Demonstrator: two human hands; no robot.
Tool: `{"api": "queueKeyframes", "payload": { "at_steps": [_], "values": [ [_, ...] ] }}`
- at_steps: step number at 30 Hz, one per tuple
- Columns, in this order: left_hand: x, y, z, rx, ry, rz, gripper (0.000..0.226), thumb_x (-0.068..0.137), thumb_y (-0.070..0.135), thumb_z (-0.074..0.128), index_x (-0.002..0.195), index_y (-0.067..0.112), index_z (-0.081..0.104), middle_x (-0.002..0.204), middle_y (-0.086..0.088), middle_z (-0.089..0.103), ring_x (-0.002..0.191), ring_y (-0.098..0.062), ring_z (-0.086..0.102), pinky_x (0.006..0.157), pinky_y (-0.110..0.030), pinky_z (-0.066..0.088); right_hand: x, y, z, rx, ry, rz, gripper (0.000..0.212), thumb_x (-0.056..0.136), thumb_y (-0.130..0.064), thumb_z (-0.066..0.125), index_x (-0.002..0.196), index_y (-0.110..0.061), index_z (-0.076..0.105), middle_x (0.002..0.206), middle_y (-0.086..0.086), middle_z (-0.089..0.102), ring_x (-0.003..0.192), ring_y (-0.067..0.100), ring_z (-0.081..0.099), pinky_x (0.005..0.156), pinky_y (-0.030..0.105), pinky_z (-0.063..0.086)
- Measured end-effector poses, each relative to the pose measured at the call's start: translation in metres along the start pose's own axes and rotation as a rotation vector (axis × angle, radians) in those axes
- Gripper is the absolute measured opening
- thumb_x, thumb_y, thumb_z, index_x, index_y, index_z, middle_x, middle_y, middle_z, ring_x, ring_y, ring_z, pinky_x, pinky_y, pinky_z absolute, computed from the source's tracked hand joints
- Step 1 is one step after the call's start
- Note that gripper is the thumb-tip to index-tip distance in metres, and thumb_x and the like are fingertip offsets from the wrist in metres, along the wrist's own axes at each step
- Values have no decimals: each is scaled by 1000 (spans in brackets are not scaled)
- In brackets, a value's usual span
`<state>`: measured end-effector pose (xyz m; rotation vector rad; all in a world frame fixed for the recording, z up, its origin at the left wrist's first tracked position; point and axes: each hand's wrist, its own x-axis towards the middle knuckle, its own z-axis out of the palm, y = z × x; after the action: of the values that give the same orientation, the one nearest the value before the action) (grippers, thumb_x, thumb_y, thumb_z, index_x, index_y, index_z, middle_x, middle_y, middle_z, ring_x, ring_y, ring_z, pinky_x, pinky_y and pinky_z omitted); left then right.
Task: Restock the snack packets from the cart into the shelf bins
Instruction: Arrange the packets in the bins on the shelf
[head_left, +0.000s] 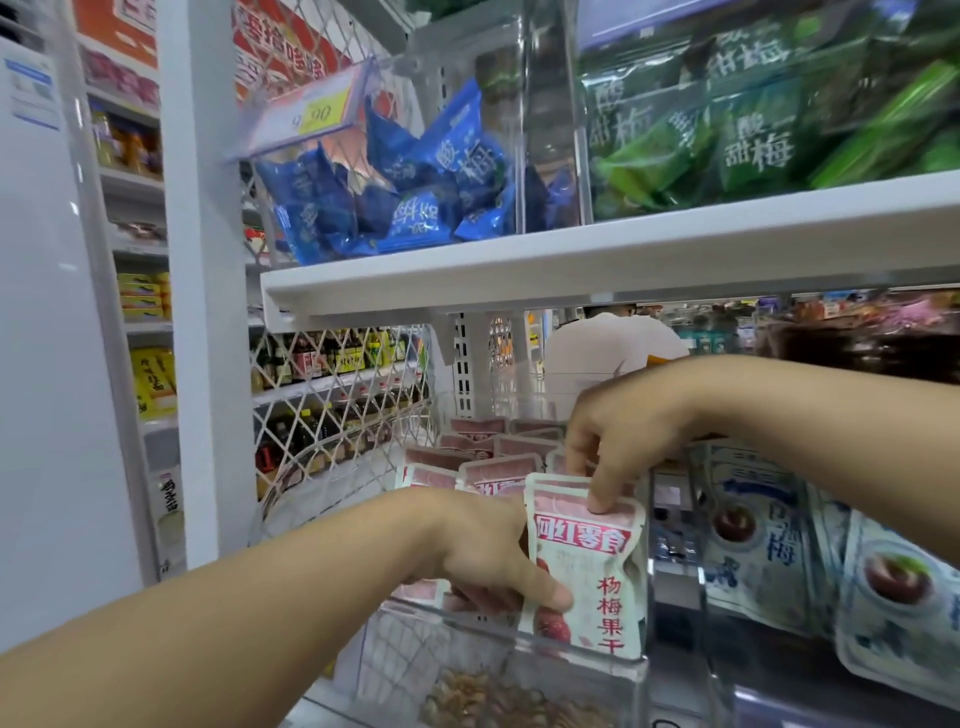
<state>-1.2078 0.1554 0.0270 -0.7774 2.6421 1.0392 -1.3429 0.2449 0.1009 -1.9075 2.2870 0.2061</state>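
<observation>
The left forearm reaches in from the lower left, wrist straight; the left hand (483, 561) grips the lower left edge of a pink packet (597, 566), thumb laid across its front, fingers tucked behind; the right forearm comes in from the right, wrist bent downward; the right hand (623, 431) pinches the packet's top edge with downturned fingers; the packet stands upright between both hands at the front of a clear bin (545, 670); more pink packets (483, 457) stand in rows just behind the left hand; pale blue packets (758, 525) lie below the right forearm; a white shelf board (571, 265) runs above both hands, carrying dark blue packets (415, 197) and green packets (727, 130).
</observation>
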Motion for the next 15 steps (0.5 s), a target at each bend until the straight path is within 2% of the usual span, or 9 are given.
{"api": "queueKeyframes", "payload": {
  "at_steps": [2, 4, 6, 9, 12, 15],
  "values": [
    [0, 0, 3, 13, -10, -9, 16, 95, 22, 68, 107, 20, 56, 96, -5, 71, 75, -11, 64, 78, -25, 56, 1, -1, 1, -33, 26, 12, 19, 86, -32, 76, 101, -24, 67, 85, -15, 61, 82, 9, 58, 75, 26, 45],
    [-1, 1, 4, 61, 9, -26, 44, 92, 28, 72, 128, 13, 51, 118, -19, 69, 88, -22, 65, 87, -35, 57, 1, 0, 2, -54, 44, 13, 26, 85, -35, 77, 104, -20, 67, 90, -10, 63, 88, 14, 60, 78, 28, 48],
    [-2, 1, 6, 112, 76, -34, 51, 90, 31, 74, 130, 12, 48, 118, -18, 69, 93, -27, 68, 91, -42, 59, 0, 2, 1, -15, 38, 12, 30, 84, -36, 77, 107, -18, 69, 91, -9, 66, 85, 13, 62, 76, 27, 49],
    [-3, 0, 9, 173, 113, -16, 37, 91, 39, 72, 116, 15, 61, 112, -10, 73, 102, -29, 71, 93, -46, 58, -1, 5, 0, 53, 25, 0, 27, 84, -34, 78, 105, -20, 69, 84, -11, 66, 73, 8, 61, 68, 22, 47],
    [-1, -3, 12, 171, 66, -78, 43, 88, 51, 72, 111, 15, 69, 112, -5, 74, 107, -28, 71, 98, -44, 56, 0, 5, 1, 33, 49, -14, 24, 86, -32, 76, 105, -21, 67, 84, -12, 63, 72, 7, 59, 67, 23, 45],
    [0, -5, 10, 94, 1, -115, 50, 90, 48, 70, 117, 6, 70, 120, -11, 72, 107, -30, 68, 101, -45, 51, 0, 2, 2, 22, 44, -15, 20, 88, -27, 74, 106, -19, 68, 81, -13, 61, 73, 7, 56, 70, 24, 45]
  ]
}}
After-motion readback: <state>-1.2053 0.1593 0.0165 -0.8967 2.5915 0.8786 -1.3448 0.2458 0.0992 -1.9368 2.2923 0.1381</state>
